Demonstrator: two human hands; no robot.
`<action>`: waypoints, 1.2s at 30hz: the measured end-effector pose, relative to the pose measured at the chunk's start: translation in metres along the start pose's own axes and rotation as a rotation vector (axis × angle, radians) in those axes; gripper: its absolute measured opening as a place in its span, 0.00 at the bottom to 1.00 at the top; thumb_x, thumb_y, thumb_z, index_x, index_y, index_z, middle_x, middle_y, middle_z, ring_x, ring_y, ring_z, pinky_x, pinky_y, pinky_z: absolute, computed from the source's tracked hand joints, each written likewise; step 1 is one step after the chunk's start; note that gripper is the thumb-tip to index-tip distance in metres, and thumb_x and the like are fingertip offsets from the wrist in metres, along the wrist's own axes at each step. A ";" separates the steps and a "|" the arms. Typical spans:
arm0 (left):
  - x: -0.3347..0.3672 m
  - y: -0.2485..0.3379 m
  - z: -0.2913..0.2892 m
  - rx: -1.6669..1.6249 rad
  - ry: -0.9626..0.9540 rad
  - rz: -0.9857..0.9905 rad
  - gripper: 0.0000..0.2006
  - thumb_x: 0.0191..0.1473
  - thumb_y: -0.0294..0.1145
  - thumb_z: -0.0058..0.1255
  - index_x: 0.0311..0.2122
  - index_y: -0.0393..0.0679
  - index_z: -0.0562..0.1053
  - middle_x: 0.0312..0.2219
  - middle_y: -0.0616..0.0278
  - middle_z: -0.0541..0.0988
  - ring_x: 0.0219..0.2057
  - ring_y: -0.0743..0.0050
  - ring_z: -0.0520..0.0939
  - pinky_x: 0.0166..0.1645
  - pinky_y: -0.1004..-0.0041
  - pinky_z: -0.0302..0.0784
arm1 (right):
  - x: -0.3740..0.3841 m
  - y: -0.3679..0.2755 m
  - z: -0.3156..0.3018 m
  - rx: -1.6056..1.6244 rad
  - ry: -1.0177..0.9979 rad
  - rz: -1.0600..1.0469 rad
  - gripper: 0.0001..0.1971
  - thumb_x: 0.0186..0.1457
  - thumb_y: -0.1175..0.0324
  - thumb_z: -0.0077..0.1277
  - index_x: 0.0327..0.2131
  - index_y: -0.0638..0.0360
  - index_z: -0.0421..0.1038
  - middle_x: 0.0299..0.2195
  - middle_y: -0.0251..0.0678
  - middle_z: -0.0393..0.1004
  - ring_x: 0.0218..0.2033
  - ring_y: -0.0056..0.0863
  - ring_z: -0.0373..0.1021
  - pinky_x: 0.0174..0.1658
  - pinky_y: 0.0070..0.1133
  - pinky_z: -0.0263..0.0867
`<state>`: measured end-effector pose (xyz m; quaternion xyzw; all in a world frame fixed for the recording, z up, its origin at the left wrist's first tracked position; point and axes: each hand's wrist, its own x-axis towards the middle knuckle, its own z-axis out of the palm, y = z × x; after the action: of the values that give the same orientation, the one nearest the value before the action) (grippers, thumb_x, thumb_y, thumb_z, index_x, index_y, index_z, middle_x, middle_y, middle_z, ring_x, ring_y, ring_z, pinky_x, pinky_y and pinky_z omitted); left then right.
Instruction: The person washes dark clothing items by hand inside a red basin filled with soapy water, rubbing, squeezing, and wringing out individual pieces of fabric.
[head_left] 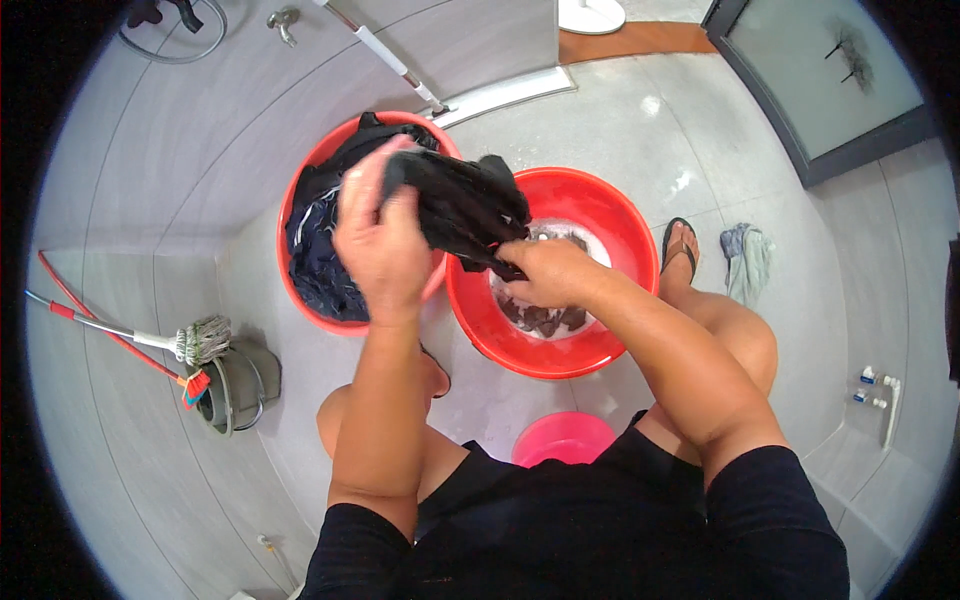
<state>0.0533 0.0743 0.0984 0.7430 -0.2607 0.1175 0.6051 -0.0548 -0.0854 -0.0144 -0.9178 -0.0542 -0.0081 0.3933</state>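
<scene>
A black garment (465,200) is stretched between my two hands, above the place where two red basins meet. My left hand (385,235), slightly blurred, grips its upper left end between thumb and fingers, over the left basin (288,275). Dark wet-looking clothes (325,255) fill that basin. Lower down and to the right, my right hand (550,272) is closed on the garment's bottom end, above the right basin (635,240). Inside the right basin, a grey-brown cloth (545,318) lies in foamy water.
A pink round plastic piece (565,435) stands on the floor between my legs. At the left are a grey bucket (245,390), a string mop (205,340) and a red-handled brush (195,385). A wet cloth (745,260) lies right of my sandalled foot (680,250). A dark-framed door (810,90) stands far right.
</scene>
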 end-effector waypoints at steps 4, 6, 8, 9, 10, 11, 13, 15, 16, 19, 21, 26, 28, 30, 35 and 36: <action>0.021 -0.009 -0.032 -0.019 0.216 -0.130 0.16 0.62 0.21 0.44 0.52 0.31 0.75 0.47 0.57 0.79 0.49 0.71 0.79 0.56 0.73 0.72 | -0.008 0.003 -0.002 -0.317 -0.432 0.246 0.15 0.47 0.66 0.56 0.40 0.58 0.78 0.37 0.48 0.80 0.42 0.45 0.76 0.47 0.38 0.70; 0.022 -0.020 -0.038 0.079 0.236 -0.105 0.17 0.61 0.21 0.44 0.55 0.32 0.74 0.49 0.54 0.79 0.49 0.69 0.79 0.57 0.71 0.72 | -0.014 0.008 -0.009 -0.540 -0.351 0.126 0.13 0.49 0.64 0.56 0.38 0.58 0.80 0.35 0.44 0.81 0.41 0.41 0.77 0.45 0.39 0.68; 0.024 -0.032 -0.054 0.074 0.250 -0.124 0.18 0.61 0.20 0.43 0.55 0.31 0.73 0.49 0.54 0.78 0.50 0.68 0.78 0.57 0.70 0.72 | -0.014 -0.005 -0.036 -0.681 -0.230 0.182 0.19 0.50 0.52 0.60 0.37 0.57 0.78 0.35 0.38 0.81 0.46 0.36 0.71 0.51 0.37 0.61; 0.025 -0.036 -0.062 0.064 0.262 -0.146 0.19 0.60 0.20 0.42 0.55 0.31 0.73 0.50 0.53 0.78 0.50 0.67 0.78 0.57 0.70 0.72 | -0.016 0.000 -0.046 -0.698 -0.088 0.179 0.20 0.50 0.50 0.60 0.37 0.57 0.78 0.33 0.37 0.80 0.44 0.36 0.71 0.50 0.35 0.61; 0.026 -0.038 -0.069 0.063 0.262 -0.144 0.19 0.60 0.20 0.42 0.55 0.31 0.73 0.50 0.53 0.78 0.50 0.67 0.78 0.57 0.70 0.72 | -0.019 0.005 -0.058 -0.725 0.033 0.200 0.21 0.49 0.48 0.60 0.35 0.57 0.77 0.31 0.39 0.79 0.43 0.36 0.71 0.48 0.35 0.61; 0.025 -0.040 -0.075 -0.152 0.252 -0.282 0.19 0.58 0.19 0.42 0.53 0.33 0.75 0.49 0.54 0.79 0.51 0.68 0.78 0.58 0.71 0.70 | -0.021 0.002 -0.075 -0.726 0.115 0.187 0.22 0.48 0.48 0.62 0.35 0.57 0.76 0.30 0.39 0.79 0.41 0.37 0.72 0.47 0.35 0.60; 0.020 -0.042 -0.079 -0.324 0.246 -0.405 0.21 0.53 0.21 0.40 0.51 0.35 0.77 0.47 0.55 0.80 0.48 0.68 0.79 0.57 0.74 0.69 | -0.031 0.001 -0.102 -0.706 0.283 0.149 0.22 0.45 0.51 0.65 0.37 0.58 0.75 0.28 0.40 0.79 0.36 0.38 0.73 0.43 0.35 0.60; 0.014 -0.054 -0.089 -0.233 0.023 -0.392 0.22 0.52 0.23 0.39 0.51 0.34 0.77 0.47 0.56 0.80 0.47 0.68 0.79 0.56 0.74 0.69 | -0.039 -0.001 -0.118 -0.634 0.424 0.147 0.24 0.41 0.60 0.69 0.42 0.56 0.72 0.26 0.41 0.78 0.32 0.41 0.75 0.40 0.35 0.61; 0.011 -0.053 -0.088 -0.150 -0.202 -0.384 0.23 0.51 0.25 0.38 0.51 0.34 0.77 0.46 0.57 0.80 0.46 0.69 0.78 0.54 0.75 0.69 | -0.044 -0.001 -0.124 -0.637 0.422 0.150 0.24 0.41 0.60 0.69 0.42 0.56 0.72 0.26 0.41 0.78 0.32 0.41 0.75 0.40 0.35 0.61; 0.001 -0.029 -0.074 -0.233 -0.631 -0.449 0.26 0.48 0.26 0.49 0.56 0.35 0.74 0.48 0.58 0.78 0.51 0.70 0.75 0.58 0.71 0.67 | -0.066 0.018 -0.139 -0.614 0.385 0.310 0.19 0.42 0.65 0.67 0.39 0.55 0.74 0.26 0.42 0.77 0.32 0.42 0.75 0.38 0.33 0.63; -0.005 -0.013 -0.066 -0.134 -0.804 -0.484 0.37 0.41 0.25 0.66 0.61 0.40 0.69 0.51 0.57 0.77 0.54 0.68 0.74 0.63 0.69 0.64 | -0.064 0.033 -0.149 -0.382 0.308 0.463 0.13 0.43 0.68 0.64 0.33 0.57 0.74 0.30 0.43 0.77 0.33 0.38 0.74 0.39 0.31 0.64; -0.006 -0.031 -0.062 0.253 -0.702 -0.425 0.12 0.54 0.30 0.61 0.41 0.35 0.79 0.35 0.65 0.78 0.37 0.74 0.77 0.45 0.74 0.73 | -0.062 0.036 -0.164 0.500 0.314 0.283 0.07 0.44 0.72 0.55 0.20 0.62 0.69 0.49 0.44 0.77 0.38 0.29 0.73 0.43 0.26 0.69; -0.016 -0.035 -0.048 -0.157 -0.507 -0.682 0.13 0.57 0.31 0.59 0.44 0.34 0.77 0.41 0.62 0.80 0.40 0.70 0.80 0.49 0.69 0.75 | -0.059 0.028 -0.158 1.095 0.309 0.182 0.03 0.46 0.74 0.52 0.24 0.61 0.70 0.53 0.51 0.75 0.40 0.30 0.73 0.50 0.24 0.67; -0.022 -0.027 -0.033 -0.681 -0.370 -0.759 0.16 0.59 0.31 0.57 0.49 0.33 0.73 0.46 0.56 0.79 0.44 0.64 0.81 0.54 0.61 0.76 | -0.047 0.006 -0.150 1.393 0.286 0.111 0.06 0.48 0.71 0.55 0.30 0.61 0.70 0.46 0.50 0.78 0.39 0.29 0.73 0.47 0.24 0.68; -0.025 -0.040 -0.007 -0.866 -0.208 -0.810 0.14 0.61 0.30 0.55 0.48 0.33 0.72 0.42 0.54 0.80 0.43 0.65 0.82 0.52 0.61 0.79 | -0.015 -0.022 -0.113 0.694 0.318 0.196 0.35 0.43 0.55 0.70 0.51 0.60 0.67 0.33 0.38 0.73 0.38 0.31 0.72 0.47 0.27 0.68; -0.023 -0.039 -0.005 -0.874 -0.123 -0.823 0.13 0.61 0.30 0.54 0.47 0.34 0.72 0.41 0.55 0.80 0.42 0.65 0.83 0.50 0.61 0.79 | -0.012 -0.024 -0.105 0.498 0.338 0.145 0.42 0.40 0.51 0.72 0.56 0.59 0.64 0.34 0.40 0.73 0.40 0.34 0.72 0.48 0.28 0.68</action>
<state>0.0558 0.0895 0.0556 0.4707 -0.0104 -0.2874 0.8341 -0.0662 -0.1457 0.0749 -0.7802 0.0771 -0.1190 0.6093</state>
